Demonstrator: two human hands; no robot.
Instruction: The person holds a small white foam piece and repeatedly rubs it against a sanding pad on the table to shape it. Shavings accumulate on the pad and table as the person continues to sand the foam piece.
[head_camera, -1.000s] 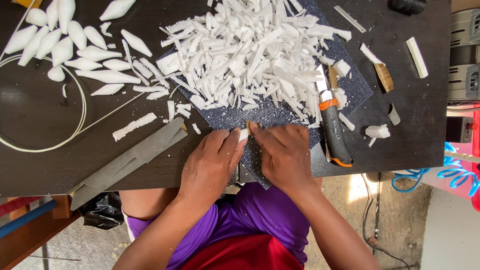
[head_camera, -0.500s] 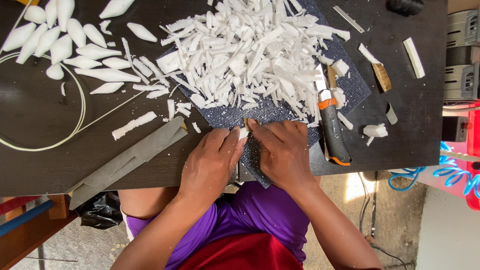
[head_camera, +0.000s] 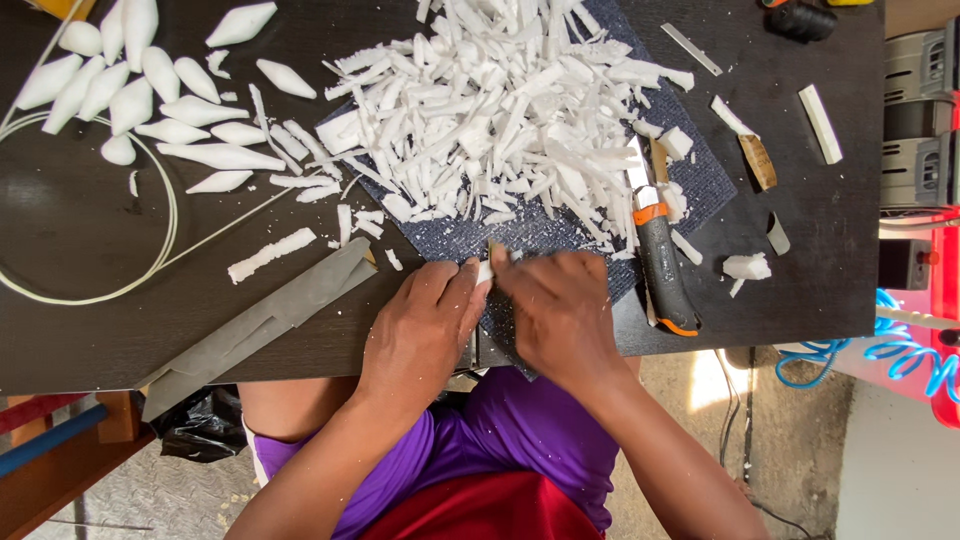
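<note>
My left hand (head_camera: 425, 325) and my right hand (head_camera: 560, 310) meet at the near edge of the dark table (head_camera: 80, 330), on a blue-grey mat (head_camera: 560, 225). Between their fingertips they pinch a small white foam piece (head_camera: 485, 270). My right hand seems to hold a thin blade against it, mostly hidden. A big heap of white foam shavings (head_camera: 500, 110) lies on the mat just beyond my hands.
An orange-and-grey utility knife (head_camera: 660, 260) lies right of my right hand. A grey folded card strip (head_camera: 260, 320) lies to the left. Carved white spindle shapes (head_camera: 140, 90) and a loop of pale cord (head_camera: 120, 290) sit far left. Loose foam bits (head_camera: 745, 265) sit right.
The hands have stayed at the same spot on the mat's near edge; only the fingers have shifted slightly around the small foam piece.
</note>
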